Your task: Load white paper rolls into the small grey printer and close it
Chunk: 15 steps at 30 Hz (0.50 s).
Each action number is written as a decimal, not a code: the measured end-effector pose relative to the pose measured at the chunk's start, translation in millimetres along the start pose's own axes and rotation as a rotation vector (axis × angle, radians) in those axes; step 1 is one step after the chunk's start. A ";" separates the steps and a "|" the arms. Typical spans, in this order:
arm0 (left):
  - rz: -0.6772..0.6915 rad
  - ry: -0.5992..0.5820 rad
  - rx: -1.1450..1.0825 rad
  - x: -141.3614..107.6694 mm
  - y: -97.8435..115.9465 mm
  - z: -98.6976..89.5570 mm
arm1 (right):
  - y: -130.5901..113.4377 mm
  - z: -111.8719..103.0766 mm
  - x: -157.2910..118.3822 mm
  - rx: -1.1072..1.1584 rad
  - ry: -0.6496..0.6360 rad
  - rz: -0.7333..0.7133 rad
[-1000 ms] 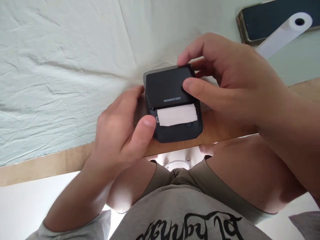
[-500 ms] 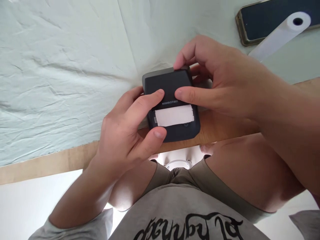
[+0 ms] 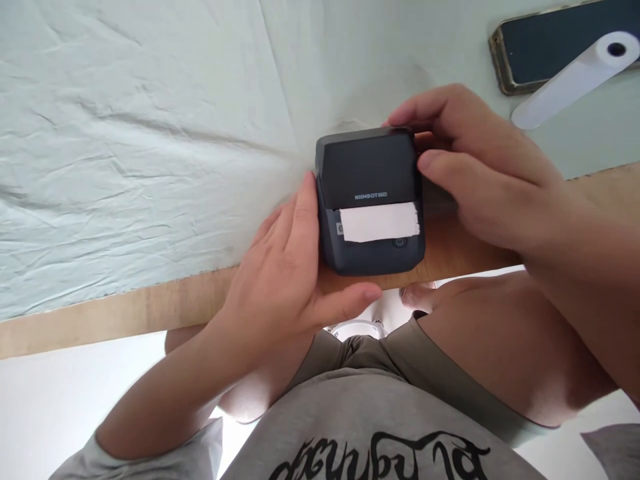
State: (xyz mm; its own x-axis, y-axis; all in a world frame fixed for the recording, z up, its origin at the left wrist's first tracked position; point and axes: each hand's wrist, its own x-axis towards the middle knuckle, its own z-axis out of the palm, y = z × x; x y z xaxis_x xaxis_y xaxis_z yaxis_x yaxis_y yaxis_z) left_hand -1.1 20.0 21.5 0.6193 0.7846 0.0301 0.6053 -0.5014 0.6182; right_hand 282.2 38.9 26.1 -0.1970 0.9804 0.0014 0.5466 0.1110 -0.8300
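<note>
A black label printer [image 3: 367, 167] marked NIIMBOT rests at the table's front edge, its lid down. From its slot a short strip of white paper [image 3: 383, 222] with torn-looking ends lies over the front, beside the power button. My left hand [image 3: 285, 273] lies along the printer's left side, fingers straight and thumb stretched out below the front edge. My right hand [image 3: 480, 160] grips the printer's right rear corner, with thumb and fingers bent around it; some fingertips are hidden behind it.
A phone [image 3: 550, 47] in a worn case lies at the back right, with a white paper roll [image 3: 563, 90] leaning across its edge. Pale, wrinkled cloth [image 3: 150, 133] covers the table, and a bare wooden strip [image 3: 125, 319] runs along the front. My legs are below.
The printer has shifted right in view. My left fingers have come off its lid to its side, and my right thumb has moved from the lid top to the right edge.
</note>
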 end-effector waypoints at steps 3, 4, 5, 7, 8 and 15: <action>-0.025 0.041 0.074 -1.7 -4.6 5.4 | 6.7 -3.1 -0.2 0.005 -0.028 0.007; -0.033 0.053 0.089 -1.6 -5.2 6.1 | 9.4 -3.9 0.1 -0.030 -0.040 -0.037; -0.040 0.056 0.101 -1.4 -5.2 6.2 | 11.9 -4.6 0.5 -0.084 -0.049 -0.091; -0.039 0.058 0.116 -0.9 -3.8 5.1 | 15.2 -5.6 1.2 -0.203 -0.056 -0.184; -0.039 0.058 0.124 -0.6 -2.6 4.1 | 15.7 -5.9 1.3 -0.249 -0.059 -0.211; -0.067 0.067 0.127 2.9 1.2 -4.7 | 12.6 -4.7 -1.3 -0.303 -0.039 -0.205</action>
State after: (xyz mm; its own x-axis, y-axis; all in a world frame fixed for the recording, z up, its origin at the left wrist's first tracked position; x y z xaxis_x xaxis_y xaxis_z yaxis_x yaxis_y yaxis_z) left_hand -0.9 23.5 26.0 0.5433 0.8382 0.0466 0.7052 -0.4858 0.5164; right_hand 293.2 39.8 18.3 -0.3549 0.9266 0.1242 0.7079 0.3531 -0.6118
